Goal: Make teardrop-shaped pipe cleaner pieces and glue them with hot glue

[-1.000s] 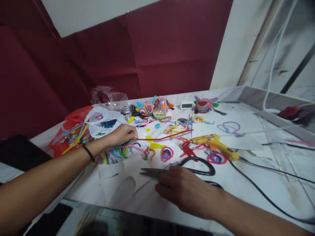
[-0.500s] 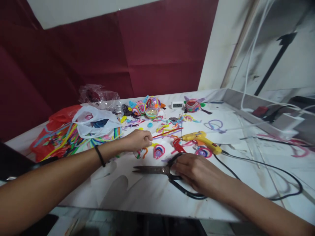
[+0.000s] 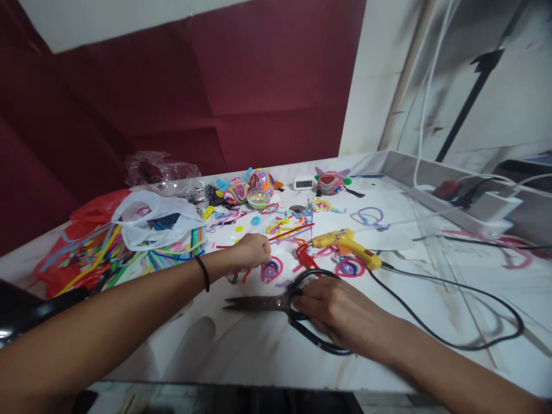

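My left hand [image 3: 253, 250] is closed in a pinch above the white paper, beside a pink, blue and purple coiled pipe-cleaner piece [image 3: 271, 269]; whatever its fingertips hold is too small to make out. My right hand [image 3: 330, 307] is wrapped on the black-handled scissors [image 3: 259, 303], whose dark blades point left, low over the table and nearly closed. A second coiled piece [image 3: 350, 267] and a bundle of red pipe cleaners [image 3: 306, 256] lie just beyond the right hand. Behind them rests a yellow glue gun [image 3: 345, 244], its nozzle toward the left.
Colourful pipe cleaners [image 3: 99, 259] spill from red and white plastic bags [image 3: 142, 224] on the left. Decorated round figures [image 3: 331, 183], a small clock [image 3: 303, 183] and a clear bowl [image 3: 259, 198] stand at the back. The glue gun's black cord [image 3: 466, 283] loops to the right.
The view has shifted slightly to the right. My left hand has moved a little right over the table, closer to the coiled piece. My right hand stays on the scissors.
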`<state>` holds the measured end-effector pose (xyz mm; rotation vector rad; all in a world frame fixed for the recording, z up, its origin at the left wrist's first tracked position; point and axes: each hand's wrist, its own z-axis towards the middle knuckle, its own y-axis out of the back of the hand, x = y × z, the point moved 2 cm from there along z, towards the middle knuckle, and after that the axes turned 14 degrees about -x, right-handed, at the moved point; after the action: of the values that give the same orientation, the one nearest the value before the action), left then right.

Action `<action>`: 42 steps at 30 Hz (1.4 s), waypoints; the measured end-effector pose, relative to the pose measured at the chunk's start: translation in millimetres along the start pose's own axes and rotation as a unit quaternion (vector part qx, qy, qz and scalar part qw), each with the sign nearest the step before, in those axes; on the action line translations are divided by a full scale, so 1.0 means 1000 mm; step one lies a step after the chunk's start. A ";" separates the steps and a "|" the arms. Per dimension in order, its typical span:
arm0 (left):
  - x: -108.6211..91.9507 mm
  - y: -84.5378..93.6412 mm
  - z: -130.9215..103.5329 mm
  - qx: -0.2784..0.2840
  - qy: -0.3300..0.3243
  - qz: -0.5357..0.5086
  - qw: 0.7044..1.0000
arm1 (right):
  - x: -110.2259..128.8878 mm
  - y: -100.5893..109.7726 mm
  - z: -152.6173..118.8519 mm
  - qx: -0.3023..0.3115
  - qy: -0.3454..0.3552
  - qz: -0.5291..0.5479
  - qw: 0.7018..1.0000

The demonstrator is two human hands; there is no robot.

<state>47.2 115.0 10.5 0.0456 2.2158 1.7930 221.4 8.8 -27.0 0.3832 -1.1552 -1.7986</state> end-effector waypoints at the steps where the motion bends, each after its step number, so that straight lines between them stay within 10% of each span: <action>1: 0.001 -0.002 0.001 0.002 0.009 -0.006 1.000 | 0.000 -0.001 0.000 -0.002 0.000 0.002 1.000; 9: 0.010 -0.010 0.005 0.009 0.054 -0.062 0.997 | 0.000 -0.001 0.001 -0.018 -0.031 0.031 0.999; 22: 0.013 -0.004 -0.002 -0.116 -0.013 -0.141 0.983 | -0.026 0.009 0.049 -0.051 -0.320 0.079 0.943; 42: 0.024 -0.011 -0.015 -0.187 -0.081 -0.295 0.933 | -0.053 -0.033 0.086 0.030 -0.438 0.236 0.867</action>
<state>22.2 103.3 -2.3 -0.4820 1.5154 1.7337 173.7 104.0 -21.4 -0.7257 -1.7248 -1.4897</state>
